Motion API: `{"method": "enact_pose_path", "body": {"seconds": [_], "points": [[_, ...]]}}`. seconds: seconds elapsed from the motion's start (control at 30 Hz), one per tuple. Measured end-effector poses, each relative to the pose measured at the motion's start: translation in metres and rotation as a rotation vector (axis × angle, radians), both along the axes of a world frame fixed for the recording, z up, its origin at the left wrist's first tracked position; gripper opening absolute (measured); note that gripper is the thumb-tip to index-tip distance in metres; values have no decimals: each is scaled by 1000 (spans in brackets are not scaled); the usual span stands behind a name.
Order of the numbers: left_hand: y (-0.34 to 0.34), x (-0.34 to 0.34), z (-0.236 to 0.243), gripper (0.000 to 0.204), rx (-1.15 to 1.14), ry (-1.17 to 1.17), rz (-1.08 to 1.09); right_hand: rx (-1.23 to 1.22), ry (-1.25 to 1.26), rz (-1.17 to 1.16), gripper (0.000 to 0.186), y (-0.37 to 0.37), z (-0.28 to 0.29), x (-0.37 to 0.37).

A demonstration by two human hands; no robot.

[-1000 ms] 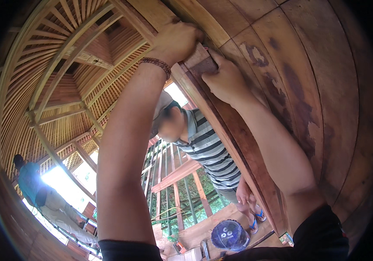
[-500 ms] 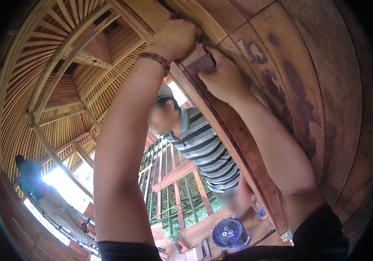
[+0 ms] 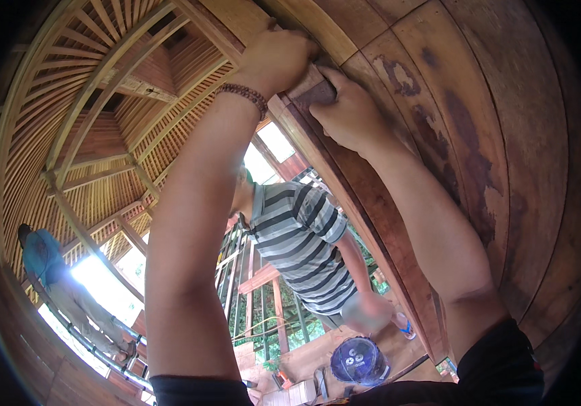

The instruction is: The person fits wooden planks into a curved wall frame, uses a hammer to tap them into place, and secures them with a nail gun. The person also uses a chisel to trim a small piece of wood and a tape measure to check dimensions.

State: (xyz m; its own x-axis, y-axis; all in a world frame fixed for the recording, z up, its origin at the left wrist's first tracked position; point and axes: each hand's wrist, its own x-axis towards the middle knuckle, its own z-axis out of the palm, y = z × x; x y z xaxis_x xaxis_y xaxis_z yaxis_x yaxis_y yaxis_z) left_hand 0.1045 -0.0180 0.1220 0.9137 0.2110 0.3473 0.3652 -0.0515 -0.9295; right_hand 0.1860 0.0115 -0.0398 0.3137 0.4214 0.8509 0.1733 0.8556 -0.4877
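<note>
My left hand point(image 3: 275, 57), with a beaded bracelet at the wrist, has its fingers curled on a reddish wooden piece point(image 3: 308, 88) high against the planked wooden surface point(image 3: 470, 128). Just below it to the right, my right hand point(image 3: 348, 111) grips the same piece, thumb across its darker end. A long wooden board point(image 3: 371, 223) runs from under my hands down to the lower right, beside curved planks with dark stains. My fingertips on the far side of the wood are mostly hidden.
A co-worker in a striped polo point(image 3: 283, 250) stands between my arms. Another person in blue point(image 3: 43, 260) is on scaffolding at left, under a slatted timber roof point(image 3: 94, 74). Below are metal railings point(image 3: 266, 342), a dark blue bucket point(image 3: 359, 362) and an orange tool point(image 3: 282, 379) on boards.
The co-worker in stripes has shifted down and left, head now mostly behind my left arm. The person in blue leans slightly differently. My hands stay on the wood with little movement.
</note>
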Motion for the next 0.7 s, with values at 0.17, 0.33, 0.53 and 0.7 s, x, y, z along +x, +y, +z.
{"method": "enact_pose_path", "body": {"seconds": [0.17,0.33,0.53,0.7], "points": [[18,2,-1,23,-70,-6,-119,-12,34,-12,71,5,-10,11],[25,12,3,25,-125,-49,35,-46,-18,18,70,6,-17,22],[36,4,3,26,-127,1,-114,-46,-47,-11,69,7,-17,25],[33,5,-7,27,-308,-254,-446,-50,96,-3,67,8,-24,26]]}}
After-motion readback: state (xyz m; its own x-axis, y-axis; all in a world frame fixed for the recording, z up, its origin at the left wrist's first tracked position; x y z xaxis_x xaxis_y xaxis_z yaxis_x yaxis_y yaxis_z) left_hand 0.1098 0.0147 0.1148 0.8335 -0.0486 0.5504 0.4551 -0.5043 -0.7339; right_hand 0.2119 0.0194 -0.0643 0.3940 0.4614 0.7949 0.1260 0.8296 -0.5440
